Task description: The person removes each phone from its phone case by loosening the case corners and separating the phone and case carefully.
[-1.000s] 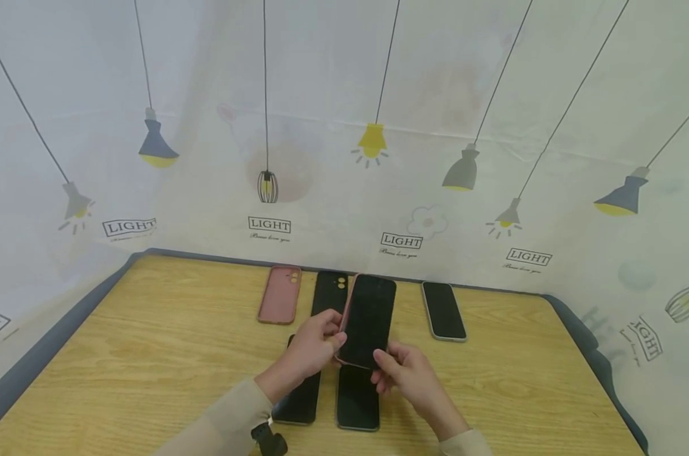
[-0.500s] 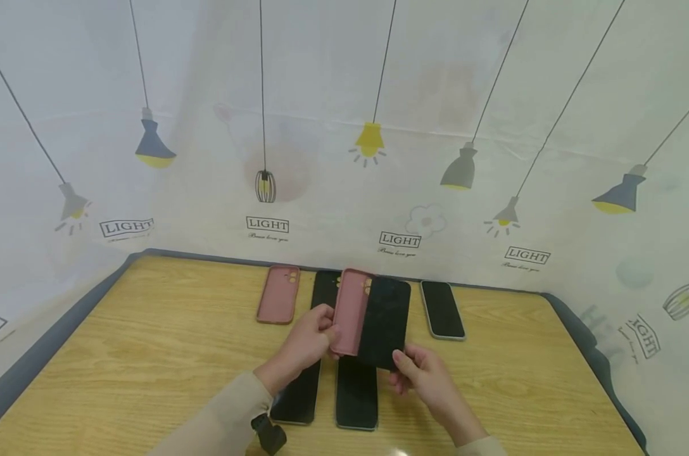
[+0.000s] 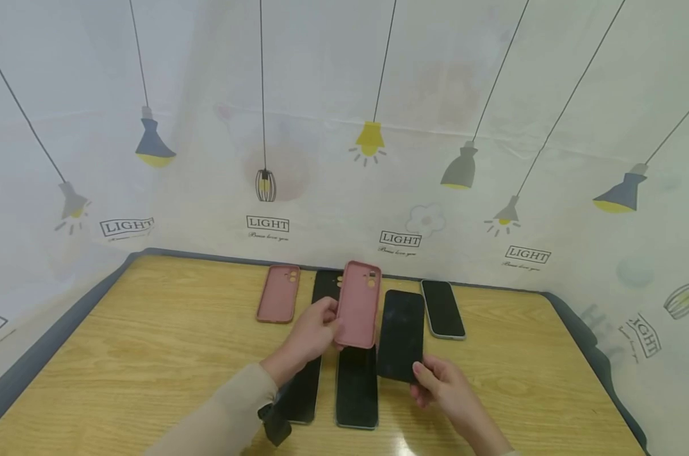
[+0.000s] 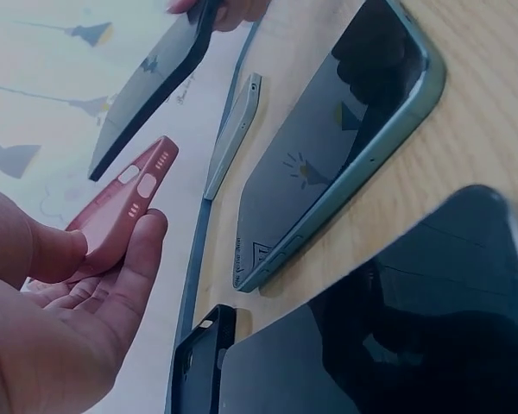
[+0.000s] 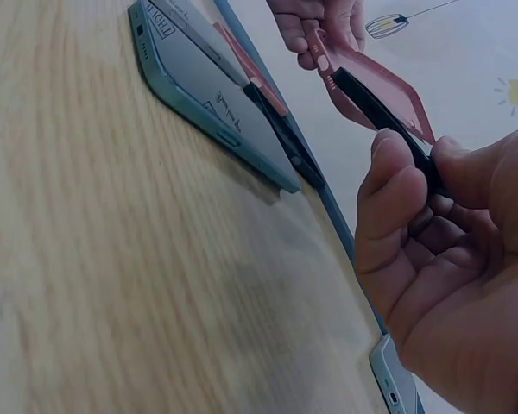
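My left hand [image 3: 313, 332] pinches a pink phone case [image 3: 358, 307] by its lower left side, its hollow inside facing me. In the left wrist view the case [image 4: 112, 228] sits between thumb and fingers, with port holes along its bottom edge. A black phone [image 3: 401, 335] is in my right hand [image 3: 447, 389], gripped at its lower right corner, dark screen up. Phone and case are side by side above the table, apart from each other. The right wrist view has the phone's thin edge [image 5: 380, 112] between thumb and fingertips, the pink case behind it.
Two dark phones [image 3: 301, 396] [image 3: 357, 396] lie on the wooden table [image 3: 151, 354] below my hands. At the back are another pink case [image 3: 278, 294], a black case [image 3: 326, 285] and a pale-edged phone [image 3: 444, 310]. A printed curtain [image 3: 322, 158] borders the table.
The black phone lay over the pink case, then slid right and came away in my right hand, moving lower. My left hand keeps the case, now fully showing its inside.
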`<move>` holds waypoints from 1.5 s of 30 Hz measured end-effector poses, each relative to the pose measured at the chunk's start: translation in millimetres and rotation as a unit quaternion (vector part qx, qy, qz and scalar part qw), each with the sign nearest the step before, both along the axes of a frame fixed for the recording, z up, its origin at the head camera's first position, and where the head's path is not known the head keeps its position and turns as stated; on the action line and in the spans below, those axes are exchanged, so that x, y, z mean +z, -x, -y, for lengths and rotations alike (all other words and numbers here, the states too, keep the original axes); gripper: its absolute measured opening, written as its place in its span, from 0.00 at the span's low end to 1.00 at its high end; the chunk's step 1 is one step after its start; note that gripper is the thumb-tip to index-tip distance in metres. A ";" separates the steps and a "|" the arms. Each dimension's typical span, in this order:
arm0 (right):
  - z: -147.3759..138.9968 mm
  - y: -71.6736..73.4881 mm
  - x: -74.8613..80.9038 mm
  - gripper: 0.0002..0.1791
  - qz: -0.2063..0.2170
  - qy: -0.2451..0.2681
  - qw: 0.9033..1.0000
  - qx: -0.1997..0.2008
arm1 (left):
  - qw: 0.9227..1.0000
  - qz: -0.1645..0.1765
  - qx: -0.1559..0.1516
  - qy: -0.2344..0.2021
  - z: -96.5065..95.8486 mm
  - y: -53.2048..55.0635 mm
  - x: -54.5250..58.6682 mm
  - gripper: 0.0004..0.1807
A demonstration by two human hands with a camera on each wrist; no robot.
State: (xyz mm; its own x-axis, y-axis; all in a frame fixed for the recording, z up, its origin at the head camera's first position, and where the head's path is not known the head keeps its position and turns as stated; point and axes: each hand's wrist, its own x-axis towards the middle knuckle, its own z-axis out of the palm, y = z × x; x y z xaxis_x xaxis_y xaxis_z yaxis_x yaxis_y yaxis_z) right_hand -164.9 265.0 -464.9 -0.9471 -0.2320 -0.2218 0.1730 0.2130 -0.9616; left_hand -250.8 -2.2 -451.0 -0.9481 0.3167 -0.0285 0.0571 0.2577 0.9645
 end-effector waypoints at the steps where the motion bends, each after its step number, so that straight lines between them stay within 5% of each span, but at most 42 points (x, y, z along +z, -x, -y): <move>1: -2.0 -1.1 -0.1 0.16 0.003 -0.001 1.000 0.001 | 1.000 0.001 0.001 0.002 -0.5 0.9 0.6 0.10; 21: -30.4 -17.4 -9.3 0.14 0.065 -0.010 0.997 0.037 | 0.999 -0.019 0.032 0.036 -17.0 23.2 1.6 0.11; 36: -37.3 -28.7 -14.7 0.17 0.087 0.005 0.994 0.060 | 0.999 0.022 0.040 0.016 -25.4 41.7 2.8 0.15; 45: -38.2 -34.2 -17.1 0.16 0.120 0.021 0.991 0.063 | 0.999 0.012 0.043 0.025 -30.8 44.7 4.4 0.13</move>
